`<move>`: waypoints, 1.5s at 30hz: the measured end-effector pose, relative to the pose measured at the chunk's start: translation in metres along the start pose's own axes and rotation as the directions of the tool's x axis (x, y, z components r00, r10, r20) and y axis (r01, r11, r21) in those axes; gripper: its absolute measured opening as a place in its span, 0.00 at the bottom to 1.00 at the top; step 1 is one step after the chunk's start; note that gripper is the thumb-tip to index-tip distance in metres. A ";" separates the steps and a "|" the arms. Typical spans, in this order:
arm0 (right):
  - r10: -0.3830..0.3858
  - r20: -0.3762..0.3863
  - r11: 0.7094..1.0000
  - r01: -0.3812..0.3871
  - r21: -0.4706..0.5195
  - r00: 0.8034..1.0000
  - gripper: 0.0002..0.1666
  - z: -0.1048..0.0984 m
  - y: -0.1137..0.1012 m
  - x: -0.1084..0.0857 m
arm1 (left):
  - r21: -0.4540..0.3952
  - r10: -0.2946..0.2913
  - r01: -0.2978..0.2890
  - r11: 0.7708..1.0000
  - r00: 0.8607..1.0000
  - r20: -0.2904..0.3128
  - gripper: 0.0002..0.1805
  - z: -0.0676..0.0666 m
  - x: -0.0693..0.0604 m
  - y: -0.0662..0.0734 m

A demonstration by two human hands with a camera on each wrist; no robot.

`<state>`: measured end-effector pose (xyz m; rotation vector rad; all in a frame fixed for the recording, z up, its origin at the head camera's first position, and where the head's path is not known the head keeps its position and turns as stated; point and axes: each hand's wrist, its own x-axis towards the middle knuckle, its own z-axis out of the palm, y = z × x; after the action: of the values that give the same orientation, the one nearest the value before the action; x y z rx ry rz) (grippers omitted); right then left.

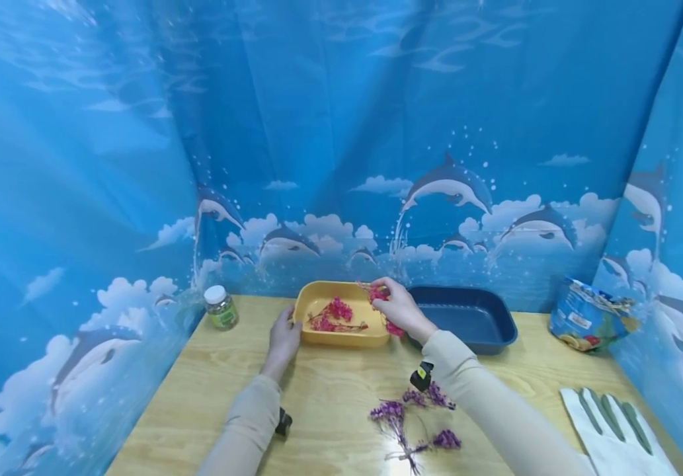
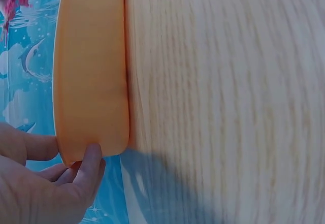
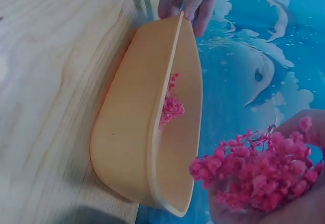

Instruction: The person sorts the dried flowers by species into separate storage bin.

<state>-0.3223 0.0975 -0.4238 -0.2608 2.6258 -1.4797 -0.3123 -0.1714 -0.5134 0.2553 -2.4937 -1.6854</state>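
sprig (image 3: 260,172) — pink, in right grip (image 1: 402,308), near yellow tray (image 1: 341,339)

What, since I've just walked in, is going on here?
A person's left hand grips the yellow tray at its left end; the right hand holds pink flowers near the other end. More pink sprigs lie in the tray. Purple flowers lie on the table; a dark blue tray stands right of the yellow one.
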 end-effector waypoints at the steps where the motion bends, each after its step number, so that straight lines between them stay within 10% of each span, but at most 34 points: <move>1: -0.006 0.000 1.000 0.006 -0.009 1.000 0.26 0.002 -0.001 0.002 | 0.001 0.000 0.000 1.000 1.000 -0.003 0.30 0.001 0.000 -0.001; 15: -0.106 -0.004 0.990 0.105 -0.097 0.994 0.25 0.023 0.008 0.033 | 0.011 -0.005 0.005 1.000 1.000 0.009 0.30 -0.001 -0.001 0.003; 45: -0.046 0.001 0.975 0.045 -0.216 0.999 0.28 0.036 0.025 0.042 | -0.059 -0.065 0.068 0.996 0.997 0.041 0.33 -0.004 -0.001 0.010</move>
<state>-0.3594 0.0716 -0.4640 -0.3400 2.8032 -1.2070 -0.3111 -0.1710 -0.5022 0.3055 -2.4831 -1.8055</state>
